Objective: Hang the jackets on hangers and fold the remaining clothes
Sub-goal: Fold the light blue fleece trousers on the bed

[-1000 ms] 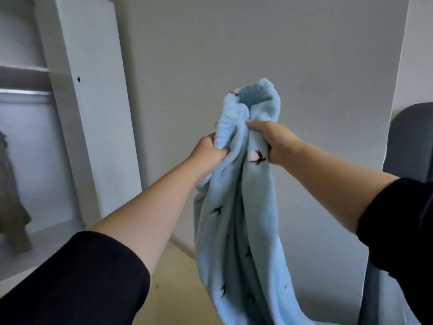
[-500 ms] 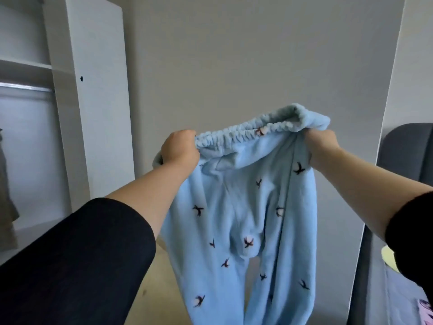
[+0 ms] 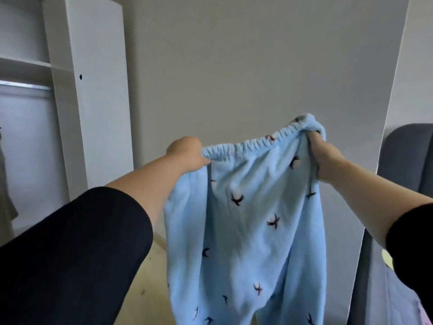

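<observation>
You hold light blue fleece trousers (image 3: 246, 219) up in the air, right of the white wardrobe (image 3: 98, 90) and clear of it, in front of the plain wall (image 3: 234, 66). Small dark bird prints are scattered over the fabric. Your left hand (image 3: 187, 154) is clenched round the end of the elastic waistband (image 3: 246, 146) nearer the wardrobe. Your right hand (image 3: 324, 158) grips the far end, slightly higher, with its fingers buried in bunched fabric. The waistband is stretched between both hands and the legs hang down over the wooden floor (image 3: 145, 289). Both your sleeves are black. Inside the wardrobe there is a metal rail (image 3: 25, 85) under a shelf, with a drab garment (image 3: 5, 195) hanging at the frame edge. A grey padded furniture piece (image 3: 407, 156) stands well right of the wardrobe, beyond the trousers.
</observation>
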`<state>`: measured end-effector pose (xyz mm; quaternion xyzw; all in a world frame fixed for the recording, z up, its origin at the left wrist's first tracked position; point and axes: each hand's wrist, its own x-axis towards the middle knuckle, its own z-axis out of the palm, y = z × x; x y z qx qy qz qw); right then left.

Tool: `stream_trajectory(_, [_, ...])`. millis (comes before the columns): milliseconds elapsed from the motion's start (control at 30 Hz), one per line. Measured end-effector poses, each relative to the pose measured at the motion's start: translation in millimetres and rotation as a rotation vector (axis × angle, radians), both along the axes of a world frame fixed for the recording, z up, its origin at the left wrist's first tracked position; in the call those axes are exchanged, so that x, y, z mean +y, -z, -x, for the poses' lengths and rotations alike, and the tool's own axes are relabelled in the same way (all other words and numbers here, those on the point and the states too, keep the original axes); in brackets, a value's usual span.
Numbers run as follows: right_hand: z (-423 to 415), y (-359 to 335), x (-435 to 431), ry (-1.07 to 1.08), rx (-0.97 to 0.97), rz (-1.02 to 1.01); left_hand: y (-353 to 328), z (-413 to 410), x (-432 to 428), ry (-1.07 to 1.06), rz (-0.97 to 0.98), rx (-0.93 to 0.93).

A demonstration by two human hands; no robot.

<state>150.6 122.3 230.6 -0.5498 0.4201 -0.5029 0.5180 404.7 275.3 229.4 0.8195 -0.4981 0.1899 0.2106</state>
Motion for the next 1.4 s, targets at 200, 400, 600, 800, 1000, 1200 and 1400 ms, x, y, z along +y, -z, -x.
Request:
stream_trajectory(200, [20.4, 15.6, -12.7, 0.38, 0.307, 0.261, 0.9, 12.6, -14.1, 0.132, 0.069, 0.172])
stream_trajectory(400, [4.4, 31.2, 13.4, 0.225, 0.488, 0.496, -4.8, 59.2, -22.7, 0.261, -0.02, 0.249])
stream_trajectory(600, [-6.7, 56.1, 52.9, -0.897, 0.712, 0.271, 9.8, 94.6, -26.9, 0.345, -0.101, 0.157])
stream_trajectory(800, [6.6, 78.5, 41.1, -1.127, 0.394, -0.002, 20.7, 97.0, -23.9, 0.255, -0.093, 0.156])
stream_trajectory(1000, [-2.3, 95.9, 33.0, -0.298, 1.325, 0.581, 28.4, 93.6, -30.0, 0.158, -0.101, -0.007])
stream_trajectory(1200, [23.5, 61.6, 2.8, 0.33, 1.381, 0.693, 46.5, 51.5, -27.8, 0.03, -0.07, -0.197])
stream_trajectory(1400, [39.0, 47.8, -9.2, 0.335, 1.541, 0.642, 51.8, 42.4, -30.7, 0.048, -0.047, -0.105])
